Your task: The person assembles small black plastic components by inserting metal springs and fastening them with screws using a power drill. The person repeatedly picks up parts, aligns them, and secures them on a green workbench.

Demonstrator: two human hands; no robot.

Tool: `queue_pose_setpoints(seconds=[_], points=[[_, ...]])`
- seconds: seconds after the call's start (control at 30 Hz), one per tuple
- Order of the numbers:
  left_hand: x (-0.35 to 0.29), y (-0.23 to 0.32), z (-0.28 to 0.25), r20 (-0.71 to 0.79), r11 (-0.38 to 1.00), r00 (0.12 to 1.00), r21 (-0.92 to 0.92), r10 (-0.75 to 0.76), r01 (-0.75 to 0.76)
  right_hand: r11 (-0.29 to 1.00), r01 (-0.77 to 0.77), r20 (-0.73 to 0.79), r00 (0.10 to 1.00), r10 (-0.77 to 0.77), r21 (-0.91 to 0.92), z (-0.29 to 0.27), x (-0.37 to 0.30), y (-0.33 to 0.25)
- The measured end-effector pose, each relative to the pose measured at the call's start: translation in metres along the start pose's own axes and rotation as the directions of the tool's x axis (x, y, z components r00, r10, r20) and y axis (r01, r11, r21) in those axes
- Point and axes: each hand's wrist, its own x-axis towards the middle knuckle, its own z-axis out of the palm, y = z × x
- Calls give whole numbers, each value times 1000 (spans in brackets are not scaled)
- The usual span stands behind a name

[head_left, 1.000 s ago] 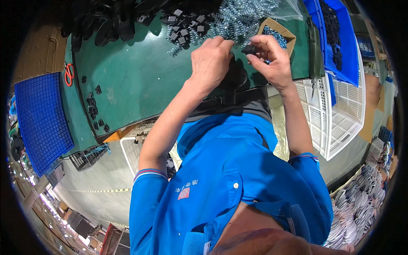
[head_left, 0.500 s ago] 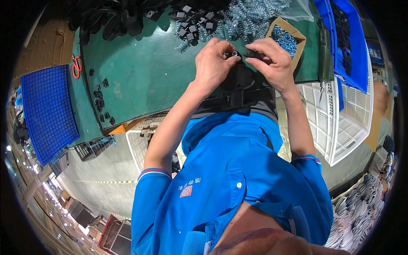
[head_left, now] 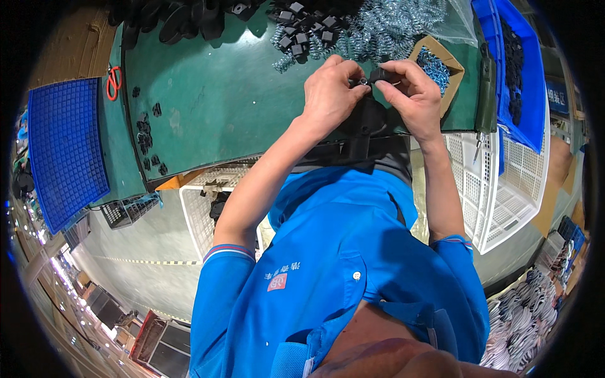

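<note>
Between the thumb and fingers of my left hand (head_left: 331, 91) is a small part with a round silvery end (head_left: 363, 81), which looks like a coil spring. Right beside it, my right hand (head_left: 416, 94) pinches a small black block (head_left: 380, 75). The two pieces face each other at close range; whether they touch I cannot tell. Below the hands lies a black part with a broad rounded head and a narrow stem (head_left: 365, 118), at the table's near edge. Behind the hands are a heap of coil springs (head_left: 391, 28) and a pile of black blocks (head_left: 299, 31).
A cardboard box of bluish screws (head_left: 455, 79) stands right of my hands, with a power screwdriver (head_left: 485, 94) beyond it. Blue bins (head_left: 535, 120) and white crates (head_left: 482, 208) are at the right. Red scissors (head_left: 113, 83) and small black pieces (head_left: 144, 135) lie left on the green table (head_left: 201, 107).
My hands have drawn slightly closer together, bringing the silvery-ended part nearer the black block. The whole view has shifted a little, with the table contents now farther right.
</note>
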Motion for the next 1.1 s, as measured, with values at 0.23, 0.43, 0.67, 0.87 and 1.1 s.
queue_pose_setpoints(seconds=[0.23, 0.43, 0.67, 0.87, 1.1], points=[[0, -4, 4, -38, 998, 998, 29, 49, -48, 962, 67, -19, 997, -75, -266, 14, 3, 1], [-28, -7, -8, -94, 985, 995, -172, -31, 14, 899, 33, -59, 996, -65, -436, 28, -6, 6], [-31, -28, -35, 496, 277, 777, -742, -388, 611, 962, -46, -222, 975, -16, -270, 47, -19, 16], [-42, -29, -24, 663, -14, 732, -742, -156, 670, 974, -116, -312, 934, 174, 194, 44, -24, 3], [-77, 4, 6, 578, -262, 776, -813, -252, 521, 973, -99, -198, 970, 141, 210, 39, -30, 2]])
